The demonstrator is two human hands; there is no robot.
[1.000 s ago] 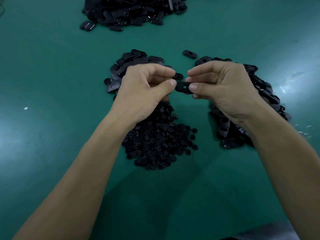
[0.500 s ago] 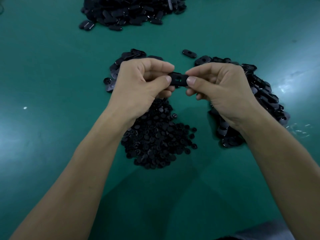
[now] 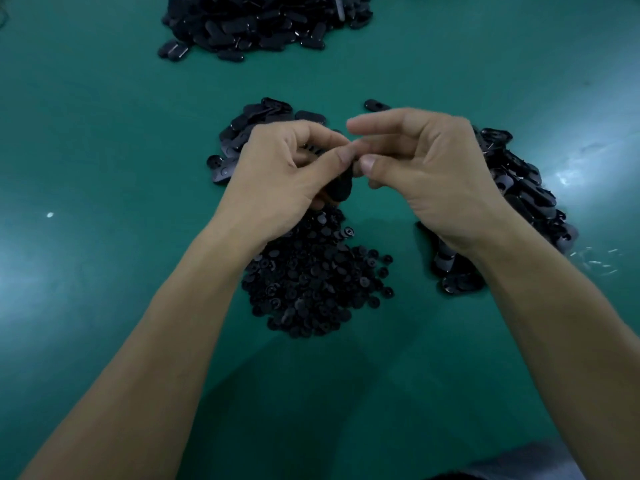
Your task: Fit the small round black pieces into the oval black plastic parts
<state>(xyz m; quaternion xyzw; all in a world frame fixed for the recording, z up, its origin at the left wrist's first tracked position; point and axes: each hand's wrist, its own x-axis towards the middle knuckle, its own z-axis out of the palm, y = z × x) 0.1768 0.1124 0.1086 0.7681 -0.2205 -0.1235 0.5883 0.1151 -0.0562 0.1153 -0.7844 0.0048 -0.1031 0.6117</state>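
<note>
Gripping an oval part (image 3: 343, 187), left hand (image 3: 277, 178) touches right hand (image 3: 433, 178).

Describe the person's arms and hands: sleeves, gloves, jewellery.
The left forearm and right forearm are bare to the picture's edge; no sleeves show. The left hand and right hand wear no gloves, and no ring, watch or band is visible. A patch of grey-blue clothing shows at the bottom edge.

Round pieces (image 3: 311, 282) lie mid-desk (image 3: 104, 140), oval parts (image 3: 519, 188) to their right, 1 heap (image 3: 263, 22) at the far edge.
</note>
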